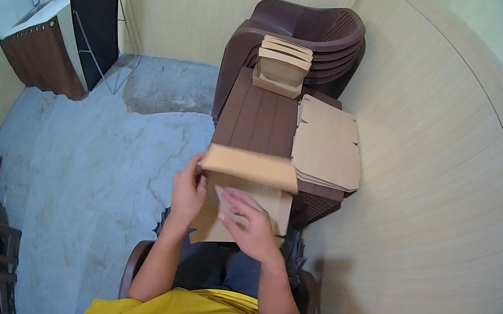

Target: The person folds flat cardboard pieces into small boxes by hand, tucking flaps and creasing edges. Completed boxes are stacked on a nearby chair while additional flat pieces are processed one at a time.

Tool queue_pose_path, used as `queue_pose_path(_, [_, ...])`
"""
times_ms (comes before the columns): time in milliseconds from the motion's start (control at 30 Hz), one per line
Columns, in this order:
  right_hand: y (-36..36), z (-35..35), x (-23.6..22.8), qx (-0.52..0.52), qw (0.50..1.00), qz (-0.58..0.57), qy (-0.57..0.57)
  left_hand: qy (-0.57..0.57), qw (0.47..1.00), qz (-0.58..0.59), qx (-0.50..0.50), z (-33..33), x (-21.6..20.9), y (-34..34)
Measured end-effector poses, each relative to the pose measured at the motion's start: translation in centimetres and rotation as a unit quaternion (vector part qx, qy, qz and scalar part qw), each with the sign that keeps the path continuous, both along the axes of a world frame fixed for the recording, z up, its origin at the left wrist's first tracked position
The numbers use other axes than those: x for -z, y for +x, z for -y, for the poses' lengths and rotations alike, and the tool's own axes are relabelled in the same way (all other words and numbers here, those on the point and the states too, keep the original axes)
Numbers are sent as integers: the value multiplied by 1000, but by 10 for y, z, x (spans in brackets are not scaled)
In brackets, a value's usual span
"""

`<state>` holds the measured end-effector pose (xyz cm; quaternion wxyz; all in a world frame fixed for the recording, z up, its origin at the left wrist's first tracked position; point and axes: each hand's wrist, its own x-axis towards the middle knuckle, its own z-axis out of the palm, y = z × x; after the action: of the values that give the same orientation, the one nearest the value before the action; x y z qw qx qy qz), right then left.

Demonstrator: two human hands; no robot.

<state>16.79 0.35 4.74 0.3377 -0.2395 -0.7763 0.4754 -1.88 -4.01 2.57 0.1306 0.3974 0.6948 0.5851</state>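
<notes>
A brown cardboard box [250,166], partly folded, lies at the near end of the table, over my lap. Its far panel stands raised and looks blurred. At its left edge my left hand [188,194] grips the cardboard, the thumb on the near side and the fingers up by the raised panel. My right hand [251,223] hovers over or rests on the inner face, with fingers apart and nothing held; whether it touches the board I cannot tell.
A brown slatted plastic table [257,114] stretches ahead. On it are flat cardboard sheets [327,147] stacked at right and folded boxes [280,71] at the far end. Stacked brown chairs [328,29] stand behind. A wall [421,187] curves along the right; a sink counter [47,20] is far left.
</notes>
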Motion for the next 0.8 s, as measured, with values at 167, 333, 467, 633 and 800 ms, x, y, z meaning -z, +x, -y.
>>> queue_pose_path(167, [30,-9,-52,93,993,6,67,-103,993,-39,41,-6,18,-46])
queue_pose_path(333, [34,-28,-69,178,915,181,314,-122,964,-81,222,-16,5,-38])
queue_pose_path(467, [25,-35,-46,93,949,210,217,-112,919,-74,371,-31,-10,-24])
queue_pose_path(633, [33,-61,-2,140,977,151,58,-120,884,184,412,-18,-19,-54])
queue_pose_path(800, [43,-79,44,230,968,58,-81,24,851,389,352,32,1,-104])
